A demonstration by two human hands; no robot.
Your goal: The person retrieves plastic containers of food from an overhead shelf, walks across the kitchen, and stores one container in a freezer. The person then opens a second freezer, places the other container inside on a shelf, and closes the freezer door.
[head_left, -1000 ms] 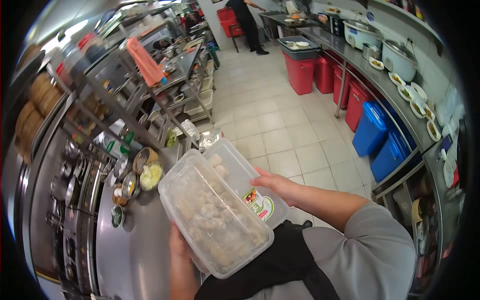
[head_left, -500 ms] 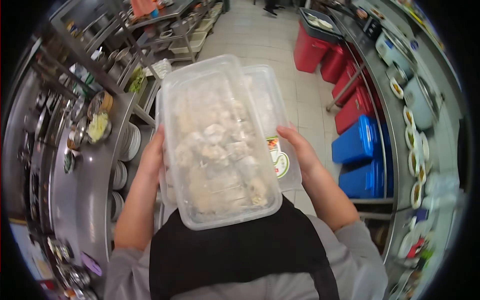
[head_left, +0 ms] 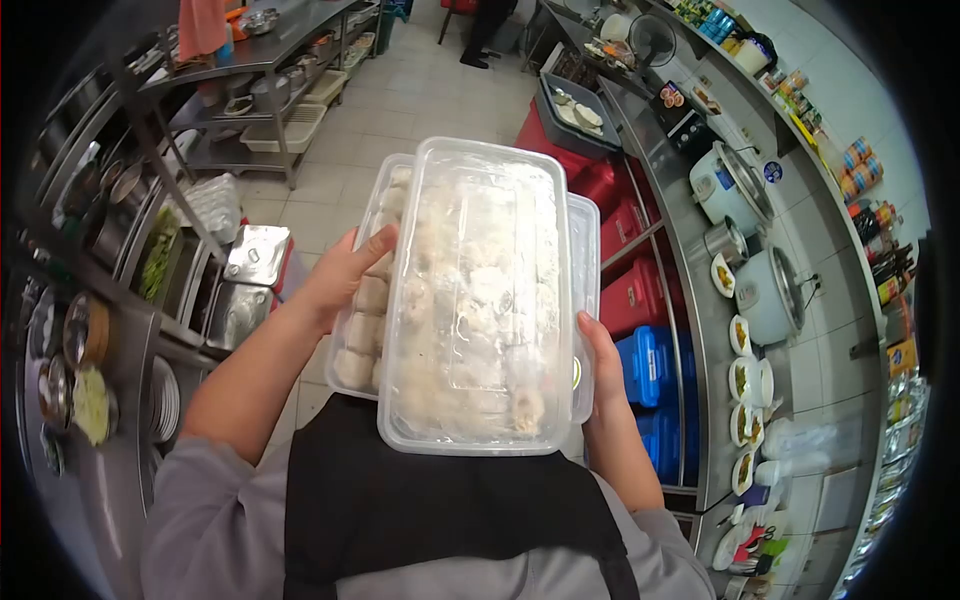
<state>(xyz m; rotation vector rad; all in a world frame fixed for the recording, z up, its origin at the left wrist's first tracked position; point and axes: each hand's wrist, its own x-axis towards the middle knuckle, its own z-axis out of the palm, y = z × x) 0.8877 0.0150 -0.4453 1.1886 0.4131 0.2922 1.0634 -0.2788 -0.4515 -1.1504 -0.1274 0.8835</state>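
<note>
In front of my black apron, a clear lidded plastic container [head_left: 480, 300] with pale, frosty food inside lies on top of other clear containers. One lower container [head_left: 358, 335] shows rows of round pale pieces at its left side; another [head_left: 584, 250] sticks out at the right. My left hand [head_left: 345, 275] grips the stack from the left, its thumb on the lower container's edge beside the top one. My right hand [head_left: 603, 375] holds the right side, fingertips against the lower container's edge. The undersides are hidden.
Steel counters run along both sides, with a bowl of shredded vegetable [head_left: 93, 405] at left and rice cookers [head_left: 728, 190] at right. Red bins [head_left: 632, 293] and blue bins [head_left: 650, 365] stand under the right counter. Far ahead, a person's dark-clothed legs [head_left: 488, 30] show.
The view has turned to the right, showing more of the right counter and shelf. The stack now sits more upright, and the left lower container's round pieces show more clearly.
</note>
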